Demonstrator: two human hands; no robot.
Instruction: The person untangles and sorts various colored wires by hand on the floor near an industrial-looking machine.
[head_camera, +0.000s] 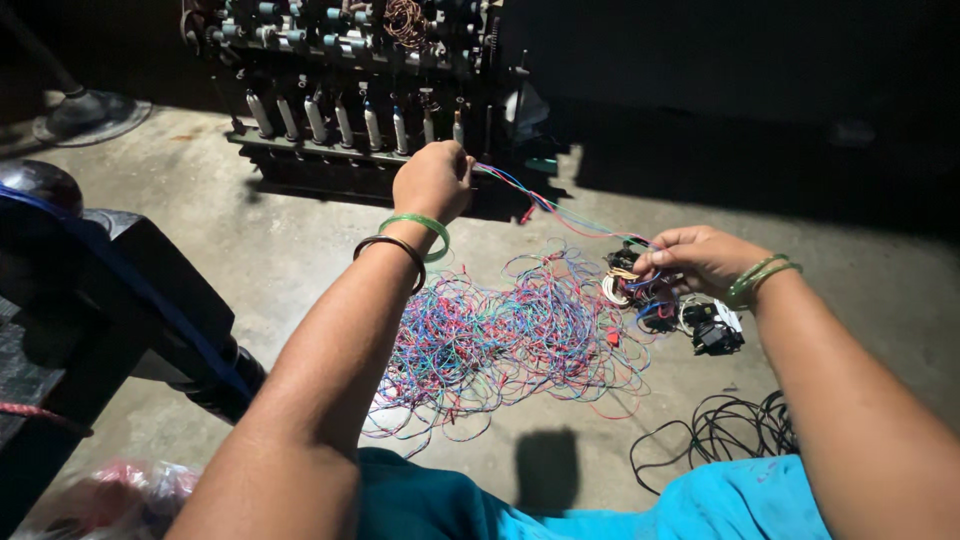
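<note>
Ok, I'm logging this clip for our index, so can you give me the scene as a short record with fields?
setting: concrete floor, dim light
left hand: raised, pinching one end of thin coloured wires
right hand: pinching the other end of the same wires, over small black parts
wires between hands: stretched in the air
floor pile: tangled red, blue and green wire
behind: dark machine with a row of pale cylinders
lower right: black cable coil
wrists: bangles on both

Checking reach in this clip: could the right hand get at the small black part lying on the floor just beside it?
Probably yes. The right hand hovers close above and left of the small black part, nothing covering it, but its fingers already pinch coloured wires, which it would likely have to drop.
</note>
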